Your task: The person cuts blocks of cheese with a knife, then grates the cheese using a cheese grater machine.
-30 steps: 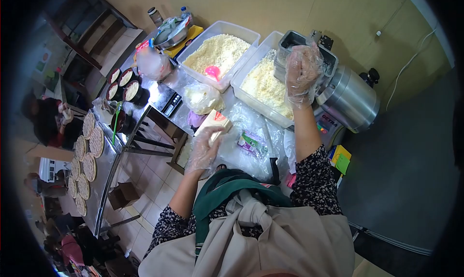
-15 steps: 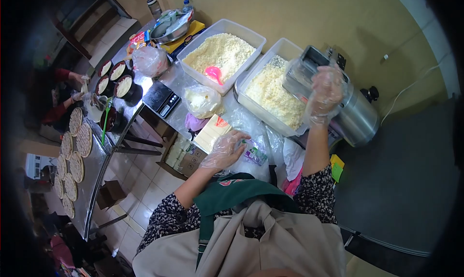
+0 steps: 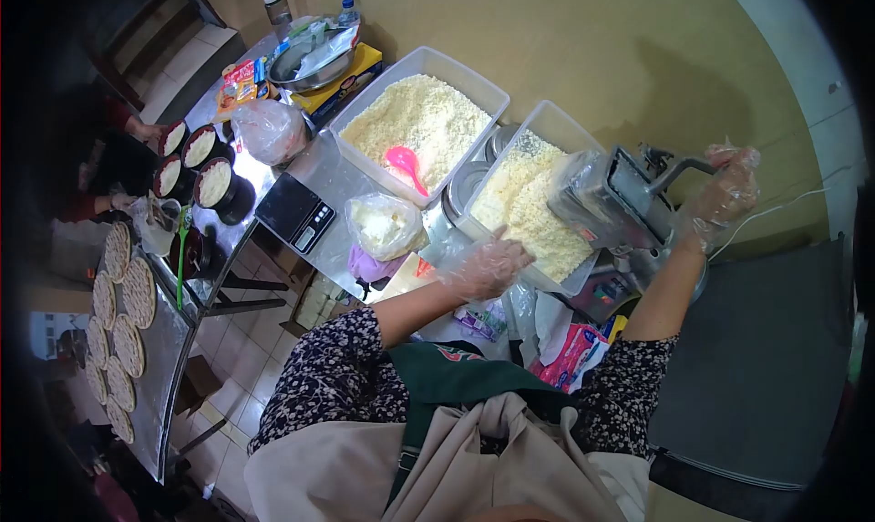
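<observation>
My right hand (image 3: 726,192), in a clear plastic glove, is wrapped around the end of a metal lever handle (image 3: 676,170). That lever rises from the metal hopper of a grating machine (image 3: 609,192), whose mouth shows open. Under its outlet, a clear tub (image 3: 492,162) holds pale yellow grated cheese (image 3: 529,198). My gloved left hand (image 3: 492,268) is at the tub's near edge with its fingers stretched out and nothing visible in it. Just left of it lie a pale block (image 3: 401,280) and a plastic bag of white stuff (image 3: 385,226).
A second tub (image 3: 346,125) of gratings holds a pink scoop (image 3: 406,165). A black scale (image 3: 293,214) stands left. Beyond are filled round tins (image 3: 215,183), flat round cakes (image 3: 137,292) and a co-worker's hands (image 3: 121,201). A dark grey surface (image 3: 766,367) lies right.
My right hand has moved right from over the machine, and the lever now stands swung out from the hopper. My left hand has moved right and up to the tub. The view has shifted slightly.
</observation>
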Demonstrator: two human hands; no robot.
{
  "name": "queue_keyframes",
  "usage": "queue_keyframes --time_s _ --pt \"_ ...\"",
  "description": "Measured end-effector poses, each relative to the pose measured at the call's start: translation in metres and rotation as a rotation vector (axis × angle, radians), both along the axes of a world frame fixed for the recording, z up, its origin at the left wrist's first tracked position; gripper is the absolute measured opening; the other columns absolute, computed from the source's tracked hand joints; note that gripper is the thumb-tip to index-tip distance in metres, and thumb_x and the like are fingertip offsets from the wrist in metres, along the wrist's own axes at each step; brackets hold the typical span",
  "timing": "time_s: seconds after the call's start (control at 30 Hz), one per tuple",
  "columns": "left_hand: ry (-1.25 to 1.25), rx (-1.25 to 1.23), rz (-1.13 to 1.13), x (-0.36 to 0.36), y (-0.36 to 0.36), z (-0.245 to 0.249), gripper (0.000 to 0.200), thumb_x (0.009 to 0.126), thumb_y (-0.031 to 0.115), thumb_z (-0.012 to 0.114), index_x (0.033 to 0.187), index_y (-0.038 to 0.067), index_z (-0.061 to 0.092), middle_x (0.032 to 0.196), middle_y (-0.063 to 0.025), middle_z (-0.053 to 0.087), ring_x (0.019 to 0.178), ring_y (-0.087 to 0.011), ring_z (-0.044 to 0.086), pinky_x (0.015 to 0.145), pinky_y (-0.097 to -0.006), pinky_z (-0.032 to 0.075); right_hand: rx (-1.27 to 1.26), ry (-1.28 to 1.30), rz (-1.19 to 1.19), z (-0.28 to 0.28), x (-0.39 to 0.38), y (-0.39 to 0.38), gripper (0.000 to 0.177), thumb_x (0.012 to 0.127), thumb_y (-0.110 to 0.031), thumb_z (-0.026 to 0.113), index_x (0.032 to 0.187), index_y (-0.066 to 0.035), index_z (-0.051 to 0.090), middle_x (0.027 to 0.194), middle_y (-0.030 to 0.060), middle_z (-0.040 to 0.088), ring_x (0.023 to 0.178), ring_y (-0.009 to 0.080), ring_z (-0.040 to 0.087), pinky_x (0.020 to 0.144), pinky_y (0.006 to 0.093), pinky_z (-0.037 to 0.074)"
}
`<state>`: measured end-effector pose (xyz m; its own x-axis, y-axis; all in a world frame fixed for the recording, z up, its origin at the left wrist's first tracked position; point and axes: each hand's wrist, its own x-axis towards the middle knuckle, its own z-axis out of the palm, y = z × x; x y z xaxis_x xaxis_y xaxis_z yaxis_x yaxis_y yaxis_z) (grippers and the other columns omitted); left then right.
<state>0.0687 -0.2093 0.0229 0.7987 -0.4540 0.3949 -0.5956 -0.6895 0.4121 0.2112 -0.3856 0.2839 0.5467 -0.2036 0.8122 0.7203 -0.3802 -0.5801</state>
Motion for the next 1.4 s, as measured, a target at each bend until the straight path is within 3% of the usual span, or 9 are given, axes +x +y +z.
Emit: queue_keyframes --time_s 0.27,0.53,0.7,0.77,0.9,1.0,1.17,1.33,1.4 --pt "0.012 -0.177 -0.042 0.022 -0.016 -0.044 0.02 0.084 0.015 0.053 0.101 0.011 0.061 0.092 -0.0051 0.061 0.095 -0.0213 0.058 0.089 -0.0376 0.042 -0.119 0.006 -0.042 0.015 0.049 -0.039 0.04 0.102 -0.03 0.04 0.077 -0.002 0.055 0.076 0.0086 0.057 0.078 0.0203 0.056 0.08 0.0349 0.044" --pt "0.024 -0.092 0.028 0.009 -0.022 -0.047 0.015 0.079 0.019 0.054 0.092 0.013 0.06 0.084 -0.0027 0.059 0.088 -0.019 0.059 0.086 -0.0357 0.043 -0.993 -0.125 -0.2 0.071 0.205 -0.182 0.045 0.101 -0.034 0.033 0.114 -0.001 0.06 0.11 0.0153 0.061 0.102 0.0287 0.06 0.087 0.0399 0.047" --pt "-0.082 -0.213 -0.02 -0.017 -0.011 -0.047 0.018 0.078 0.017 0.055 0.094 0.013 0.062 0.086 -0.0025 0.06 0.086 -0.018 0.059 0.082 -0.0333 0.044 -1.587 -0.115 -0.7 0.07 0.244 -0.16 0.044 0.098 -0.028 0.047 0.133 -0.003 0.049 0.12 0.0212 0.056 0.11 0.032 0.056 0.091 0.0378 0.049" --pt "-0.074 -0.226 -0.048 -0.024 -0.009 -0.045 0.018 0.078 0.016 0.055 0.094 0.012 0.062 0.086 -0.0026 0.06 0.086 -0.0181 0.059 0.081 -0.0336 0.044 -0.837 0.164 -0.151 0.047 0.236 -0.139 0.044 0.092 -0.017 0.057 0.133 -0.005 0.05 0.117 0.0176 0.059 0.107 0.0327 0.058 0.089 0.0412 0.048" --pt "-0.053 -0.233 -0.033 -0.037 -0.002 -0.042 0.018 0.079 0.013 0.054 0.095 0.011 0.062 0.086 -0.0032 0.06 0.084 -0.019 0.059 0.079 -0.0348 0.044 -0.631 0.499 -0.186 0.049 0.184 -0.075 0.079 0.088 -0.044 0.063 0.143 0.003 0.032 0.117 0.0163 0.057 0.102 0.0205 0.061 0.089 0.034 0.049" --pt "-0.094 -0.223 -0.049 -0.042 0.004 -0.032 0.021 0.078 0.014 0.053 0.097 0.011 0.062 0.087 -0.0044 0.061 0.085 -0.0194 0.06 0.081 -0.0349 0.045 -0.487 0.538 -0.039 0.053 0.142 -0.057 0.075 0.089 -0.046 0.06 0.142 0.0 0.035 0.116 0.0155 0.058 0.103 0.0213 0.061 0.092 0.0348 0.047" --pt "-0.008 -0.059 -0.088 -0.043 0.013 -0.002 0.025 0.085 0.019 0.057 0.107 0.009 0.061 0.094 -0.0087 0.062 0.092 -0.0223 0.06 0.086 -0.0362 0.045 -0.513 0.317 -0.102 0.042 -0.023 -0.013 0.057 0.09 -0.046 0.058 0.128 -0.004 0.055 0.113 0.0086 0.061 0.101 0.0183 0.059 0.091 0.0338 0.045" --pt "0.231 -0.212 -0.123 -0.029 0.034 0.04 0.03 0.088 0.024 0.063 0.114 0.008 0.061 0.103 -0.0099 0.064 0.098 -0.0283 0.06 0.088 -0.0389 0.046 -0.582 1.027 0.2 -0.031 -0.122 0.005 0.026 0.092 -0.025 0.06 0.108 -0.005 0.065 0.096 0.0073 0.068 0.091 0.015 0.064 0.078 0.029 0.049" --pt "0.251 -0.226 -0.017 -0.023 0.051 0.048 0.026 0.086 0.016 0.065 0.11 0.009 0.063 0.105 -0.0105 0.064 0.101 -0.0293 0.059 0.089 -0.0395 0.047 -0.742 0.942 0.246 -0.09 -0.128 0.007 0.021 0.088 -0.021 0.061 0.104 -0.007 0.065 0.084 0.0136 0.068 0.076 0.0223 0.066 0.072 0.0319 0.05"
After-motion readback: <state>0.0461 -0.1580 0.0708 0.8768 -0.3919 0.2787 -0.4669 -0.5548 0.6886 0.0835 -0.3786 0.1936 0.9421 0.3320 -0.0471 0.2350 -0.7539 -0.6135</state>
